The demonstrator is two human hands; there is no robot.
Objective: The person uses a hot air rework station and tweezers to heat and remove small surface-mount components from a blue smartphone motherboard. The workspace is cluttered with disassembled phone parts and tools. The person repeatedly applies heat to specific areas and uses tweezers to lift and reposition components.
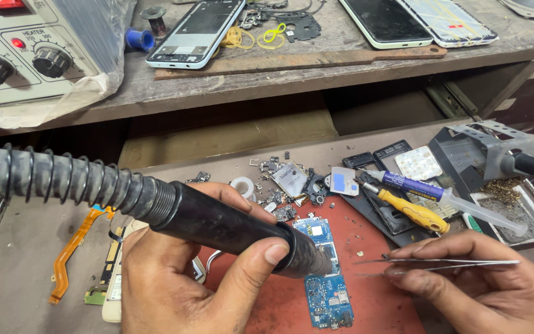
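- Two hands were at work over the blue circuit board (327,281), which lay flat on the red mat (378,303), near and a little right of centre.
- Your left hand (180,278) was clenched around the black hot-air handpiece (230,226), thumb on top, its nozzle aimed down at the board's upper part.
- Your right hand (483,281) pinched slim metal tweezers (434,265), tips pointing left toward the board and just short of it.
- That board looked thin, light and rigid, likely fragile; it would best be held by its bare edges, not by the small parts on it.
- Tweezers looked springy and fine-tipped, so only a light squeeze seemed needed.
- Handpiece trailed a stiff ribbed hose (57,179) to the left, which probably dragged on the wrist.
- Nozzle's mouth was hidden behind your fingers, so you could not tell whether it touched the board.
- Loose parts farther back were too small to name.
- A yellow-handled screwdriver (412,211) lay to the right.
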